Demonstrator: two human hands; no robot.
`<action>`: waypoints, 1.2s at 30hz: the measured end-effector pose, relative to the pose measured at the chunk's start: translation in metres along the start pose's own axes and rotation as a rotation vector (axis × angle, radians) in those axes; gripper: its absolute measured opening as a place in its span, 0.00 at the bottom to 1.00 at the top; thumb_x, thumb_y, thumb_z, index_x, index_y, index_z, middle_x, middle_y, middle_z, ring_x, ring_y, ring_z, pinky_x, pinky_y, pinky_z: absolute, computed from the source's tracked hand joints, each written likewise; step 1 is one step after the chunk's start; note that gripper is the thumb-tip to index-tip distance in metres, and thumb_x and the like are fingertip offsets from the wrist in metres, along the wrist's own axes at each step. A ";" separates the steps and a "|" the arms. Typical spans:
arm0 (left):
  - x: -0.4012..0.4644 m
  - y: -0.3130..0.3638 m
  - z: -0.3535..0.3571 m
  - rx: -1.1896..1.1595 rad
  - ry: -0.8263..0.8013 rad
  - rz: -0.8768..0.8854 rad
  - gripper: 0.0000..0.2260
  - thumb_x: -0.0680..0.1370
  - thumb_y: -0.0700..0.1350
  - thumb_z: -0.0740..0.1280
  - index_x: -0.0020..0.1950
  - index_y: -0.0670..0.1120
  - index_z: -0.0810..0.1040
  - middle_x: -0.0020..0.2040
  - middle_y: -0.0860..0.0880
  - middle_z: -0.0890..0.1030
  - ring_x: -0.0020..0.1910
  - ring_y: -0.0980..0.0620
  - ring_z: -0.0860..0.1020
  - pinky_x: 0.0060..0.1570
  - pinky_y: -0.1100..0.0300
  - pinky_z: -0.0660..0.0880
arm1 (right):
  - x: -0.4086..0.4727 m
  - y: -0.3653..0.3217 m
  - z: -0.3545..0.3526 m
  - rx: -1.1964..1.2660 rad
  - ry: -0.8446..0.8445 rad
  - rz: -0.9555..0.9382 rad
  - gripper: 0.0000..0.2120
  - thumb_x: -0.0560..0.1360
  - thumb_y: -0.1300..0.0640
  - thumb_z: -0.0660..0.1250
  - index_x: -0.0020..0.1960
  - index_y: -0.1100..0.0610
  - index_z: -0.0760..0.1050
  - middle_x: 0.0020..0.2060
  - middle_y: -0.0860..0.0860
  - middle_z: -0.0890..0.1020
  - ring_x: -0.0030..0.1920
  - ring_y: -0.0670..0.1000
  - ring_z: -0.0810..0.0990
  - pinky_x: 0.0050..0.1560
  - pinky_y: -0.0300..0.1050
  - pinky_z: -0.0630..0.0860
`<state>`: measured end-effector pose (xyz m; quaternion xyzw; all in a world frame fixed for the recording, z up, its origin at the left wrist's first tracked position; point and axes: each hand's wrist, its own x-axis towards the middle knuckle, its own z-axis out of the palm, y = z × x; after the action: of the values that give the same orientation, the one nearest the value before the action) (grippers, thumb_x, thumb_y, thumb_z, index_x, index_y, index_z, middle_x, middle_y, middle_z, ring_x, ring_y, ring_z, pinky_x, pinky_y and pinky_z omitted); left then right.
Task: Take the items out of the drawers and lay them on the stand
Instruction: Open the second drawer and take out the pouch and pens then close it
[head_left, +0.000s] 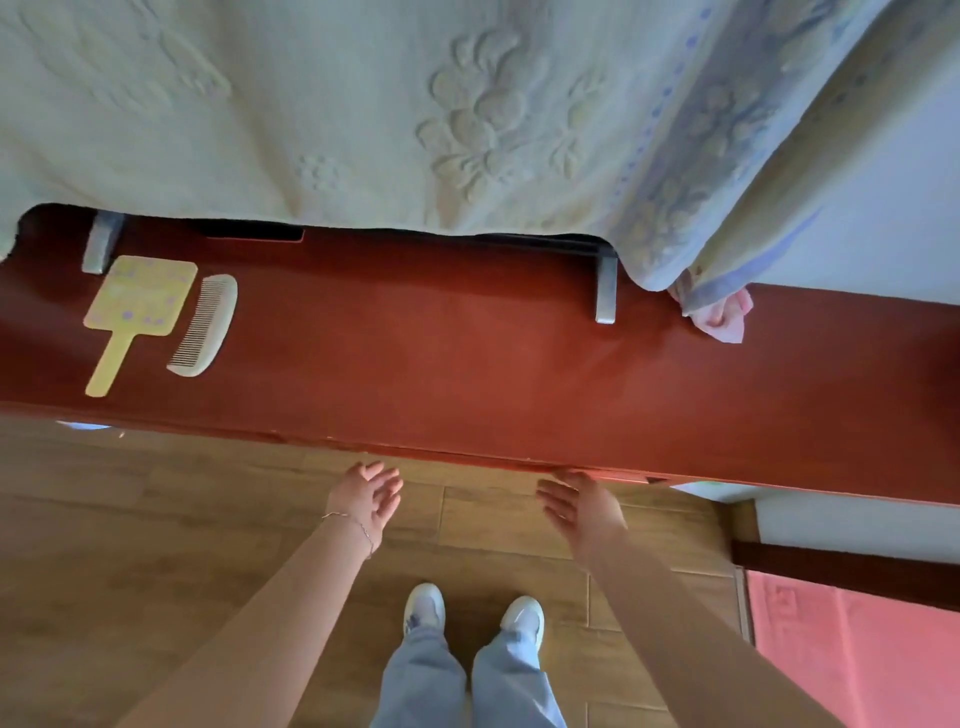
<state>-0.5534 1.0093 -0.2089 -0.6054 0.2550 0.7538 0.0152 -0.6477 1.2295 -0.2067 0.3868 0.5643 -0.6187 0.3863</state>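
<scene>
A long red-brown wooden stand (467, 343) runs across the view. On its left end lie a yellow hand mirror (136, 306) and, just right of it, a cream comb (205, 325). My left hand (370, 496) hovers below the stand's front edge, fingers relaxed, holding nothing. My right hand (576, 501) is also empty, its fingertips close to the front edge near a strip of a drawer front (623, 475). The drawers themselves are hidden under the top.
A pale embossed cloth (415, 104) drapes over something standing on two grey feet (605, 291) at the back of the stand. A pink rag (724, 319) lies at the right. Wooden floor, my white shoes (475, 616) and a red mat (857, 649) are below.
</scene>
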 end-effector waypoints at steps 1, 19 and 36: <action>0.005 0.000 0.002 -0.026 -0.001 -0.017 0.21 0.83 0.45 0.44 0.72 0.37 0.60 0.71 0.41 0.66 0.70 0.47 0.65 0.70 0.55 0.61 | 0.006 -0.001 0.002 0.044 0.034 0.013 0.12 0.80 0.62 0.50 0.55 0.62 0.71 0.55 0.60 0.79 0.57 0.58 0.77 0.57 0.46 0.72; 0.037 -0.008 0.006 -0.306 -0.016 -0.016 0.20 0.82 0.46 0.48 0.70 0.38 0.63 0.69 0.40 0.69 0.65 0.43 0.71 0.65 0.52 0.67 | 0.050 0.002 -0.003 0.490 0.124 0.004 0.12 0.73 0.68 0.51 0.35 0.59 0.67 0.34 0.54 0.75 0.38 0.51 0.75 0.46 0.44 0.74; 0.024 -0.026 -0.023 -0.256 -0.024 -0.032 0.20 0.83 0.45 0.48 0.70 0.35 0.62 0.68 0.38 0.69 0.65 0.41 0.71 0.65 0.51 0.67 | 0.038 0.033 -0.029 0.568 0.033 -0.009 0.11 0.75 0.69 0.52 0.41 0.62 0.71 0.40 0.57 0.76 0.42 0.54 0.77 0.56 0.49 0.77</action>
<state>-0.5303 1.0162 -0.2437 -0.5972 0.1470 0.7871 -0.0469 -0.6317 1.2549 -0.2569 0.4870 0.3760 -0.7474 0.2505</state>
